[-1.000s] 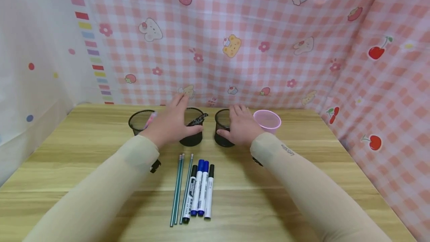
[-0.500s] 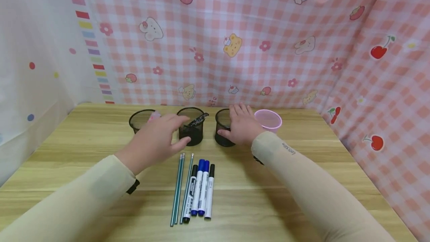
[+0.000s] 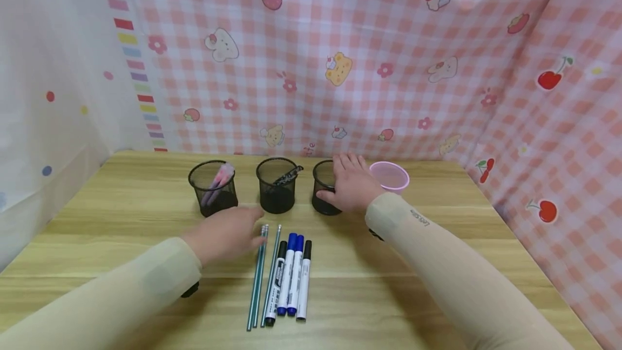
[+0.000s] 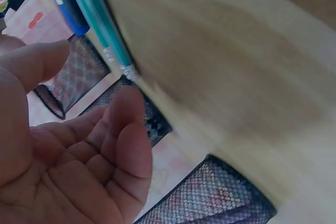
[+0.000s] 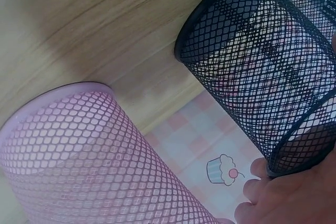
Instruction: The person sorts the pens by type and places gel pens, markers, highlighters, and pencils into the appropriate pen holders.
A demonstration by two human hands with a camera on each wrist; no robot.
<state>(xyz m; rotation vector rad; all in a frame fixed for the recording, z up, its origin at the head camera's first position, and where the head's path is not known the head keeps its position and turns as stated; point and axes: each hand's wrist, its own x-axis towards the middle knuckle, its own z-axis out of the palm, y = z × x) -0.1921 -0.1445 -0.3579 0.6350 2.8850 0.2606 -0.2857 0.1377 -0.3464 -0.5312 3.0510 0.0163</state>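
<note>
My left hand point(image 3: 225, 234) is just over the eraser ends of the green pencils point(image 3: 257, 280), fingers loosely bent and thumb apart. In the left wrist view nothing lies between its fingers, and the pencils point(image 4: 101, 19) show beyond them. My right hand point(image 3: 355, 185) grips the rim of a black mesh pen holder point(image 3: 323, 202), thumb on its near side and fingers over the top. That pen holder point(image 5: 257, 72) stands upright; the right wrist view shows fingertips at its rim. Beside the pencils lie white markers point(image 3: 293, 280) with blue or black caps.
At the back left, a black mesh pen holder point(image 3: 228, 200) contains pink and purple pens. Another one point(image 3: 277, 200) has a black patterned pen leaning in it. A pink mesh pen holder point(image 3: 389, 178) stands right of my right hand. A checked cloth point(image 3: 311, 31) hangs behind the table.
My left hand has drawn back from the second pen holder and come down toward the pencils, uncovering the left pen holder. The right hand stays on its pen holder.
</note>
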